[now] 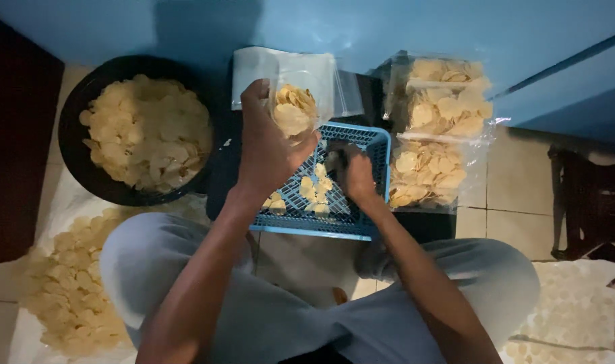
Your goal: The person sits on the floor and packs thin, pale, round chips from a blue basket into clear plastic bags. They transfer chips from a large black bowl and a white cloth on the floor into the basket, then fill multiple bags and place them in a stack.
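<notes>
Left hand [267, 145] clamped around the neck of a clear plastic bag [295, 108], part-filled with pale thin crackers [291, 118] bulging just beyond the fingers. Right hand [353, 172] curled low in the blue basket [361, 222]; cannot tell whether closed on loose crackers. Probably light, slippery film and brittle contents: best gripped at the bag's empty top, never across the chips.
</notes>
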